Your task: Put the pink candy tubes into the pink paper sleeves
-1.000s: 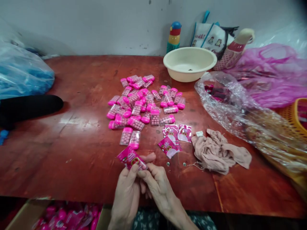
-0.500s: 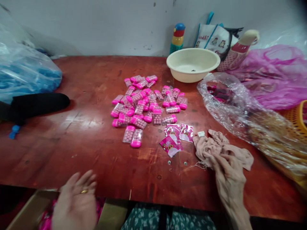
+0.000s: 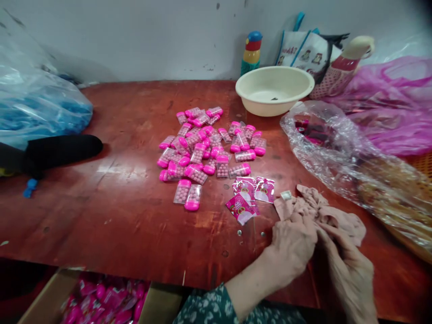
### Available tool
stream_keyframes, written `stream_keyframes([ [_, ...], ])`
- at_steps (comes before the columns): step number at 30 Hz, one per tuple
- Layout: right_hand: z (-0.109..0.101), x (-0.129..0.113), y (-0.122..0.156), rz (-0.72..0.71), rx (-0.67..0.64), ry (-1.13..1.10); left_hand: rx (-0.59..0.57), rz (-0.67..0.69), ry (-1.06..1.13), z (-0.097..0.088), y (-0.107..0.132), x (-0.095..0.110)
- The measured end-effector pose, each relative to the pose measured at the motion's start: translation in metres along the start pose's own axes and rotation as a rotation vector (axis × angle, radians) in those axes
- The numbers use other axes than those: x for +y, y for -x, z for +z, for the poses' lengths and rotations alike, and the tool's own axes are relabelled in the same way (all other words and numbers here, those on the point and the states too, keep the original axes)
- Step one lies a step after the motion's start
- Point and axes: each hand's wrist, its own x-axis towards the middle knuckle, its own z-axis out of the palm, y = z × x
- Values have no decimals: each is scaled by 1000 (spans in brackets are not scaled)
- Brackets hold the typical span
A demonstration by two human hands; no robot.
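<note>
Both my hands rest on a crumpled beige cloth (image 3: 324,210) near the front right of the red wooden table (image 3: 118,216). My left hand (image 3: 293,243) is curled, its fingers closed on the cloth's near edge. My right hand (image 3: 349,265) lies beside it, fingers bent onto the same cloth. Just left of the cloth lie three pink printed sachets (image 3: 248,198). Further back sits a heap of several clear candy boxes with pink caps (image 3: 207,144).
A cream basin (image 3: 275,90) stands at the back, with a toy bottle (image 3: 251,51) and bags behind it. A clear plastic bag (image 3: 344,153) sprawls at right, a blue-filled bag (image 3: 37,108) at left. A cardboard box of pink packs (image 3: 101,303) sits below the table edge.
A second ago both hands held a pink sachet. The left hand then went down to the box below, and now has crossed to join the right hand on the cloth.
</note>
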Motion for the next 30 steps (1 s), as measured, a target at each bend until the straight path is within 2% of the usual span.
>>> stream_keyframes([
  [3,14,-15,-12,-168,174,186,-7,5,-4,-2,-6,-12],
  [5,25,-35,-17,-325,268,308,42,21,9,-7,-3,-21],
  [7,37,-56,-16,-430,387,363,181,26,46,-15,6,-33],
  [8,45,-66,-14,-463,406,368,269,4,68,-21,14,-41],
  [9,54,-75,-10,-493,393,355,376,-48,83,-28,22,-51],
  [10,63,-83,-6,-505,341,330,431,-85,83,-35,33,-63],
  [12,84,-94,3,-517,163,311,519,-185,63,-52,56,-92],
  [15,111,-99,11,-400,-53,262,773,-423,-133,-77,88,-138],
  [16,117,-98,12,-355,-85,232,810,-472,-213,-82,95,-151],
  [18,125,-96,13,-291,-107,180,778,-529,-269,-87,104,-170],
  [21,127,-93,11,-231,-88,130,691,-548,-163,-82,100,-175],
  [25,125,-93,11,-123,-49,20,668,-516,-106,-68,85,-159],
  [27,125,-93,11,-86,-49,-50,712,-510,-122,-65,81,-151],
  [30,124,-93,13,-48,-57,-136,852,-462,-119,-69,80,-142],
])
